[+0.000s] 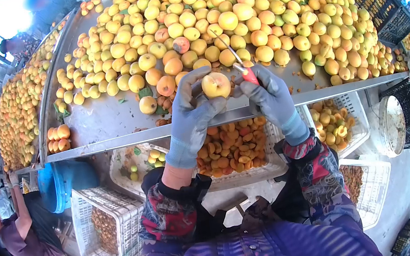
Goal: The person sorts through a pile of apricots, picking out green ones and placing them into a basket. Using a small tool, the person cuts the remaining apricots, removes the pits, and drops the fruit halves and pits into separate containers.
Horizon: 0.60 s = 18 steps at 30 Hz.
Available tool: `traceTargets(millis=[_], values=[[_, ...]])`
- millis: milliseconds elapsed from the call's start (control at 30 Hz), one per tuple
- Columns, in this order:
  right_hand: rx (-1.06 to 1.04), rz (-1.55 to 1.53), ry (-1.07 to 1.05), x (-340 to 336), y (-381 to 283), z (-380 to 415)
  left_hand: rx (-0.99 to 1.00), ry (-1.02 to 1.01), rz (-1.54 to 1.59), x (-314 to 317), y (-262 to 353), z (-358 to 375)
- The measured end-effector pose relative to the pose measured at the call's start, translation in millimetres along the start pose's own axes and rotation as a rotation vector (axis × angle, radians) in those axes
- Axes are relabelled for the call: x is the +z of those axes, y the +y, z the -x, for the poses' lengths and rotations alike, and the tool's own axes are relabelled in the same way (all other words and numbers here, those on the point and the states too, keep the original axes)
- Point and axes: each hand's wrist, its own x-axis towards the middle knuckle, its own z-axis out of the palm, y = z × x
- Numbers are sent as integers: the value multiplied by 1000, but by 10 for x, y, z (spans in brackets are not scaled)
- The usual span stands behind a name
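Observation:
My left hand [193, 110], in a grey-blue glove, holds a yellow apricot [216, 85] between thumb and fingers above the metal table's front edge. My right hand [269, 93], gloved alike, grips the red handle of a knife [245, 73]. Its thin blade points up and away, over the fruit pile and apart from the held apricot. A large heap of yellow-orange apricots [191, 26] covers much of the metal table [95, 119]. Beneath my hands, a white crate [253, 176] holds halved apricots [233, 147].
A blue barrel [69, 182] and white crates [110, 233] stand below the table. At right are a white bucket [391, 124] and black crates [383, 6]. A co-worker [27, 234] is at the far left, near another fruit heap [24, 115].

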Motion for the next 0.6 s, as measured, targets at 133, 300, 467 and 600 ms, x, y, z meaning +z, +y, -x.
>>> traceTargets(millis=[133,300,467,600], values=[[126,-121,-47,27,-79,117,39,-3,-41,-35,-20,-27],[112,-128,-107,128,-116,206,80,-101,186,-10,-55,-56],[26,1,-107,199,-99,256,130,-78,78,-113,-55,-79],[51,40,-142,220,3,258,103,-30,56,-101,20,-69]])
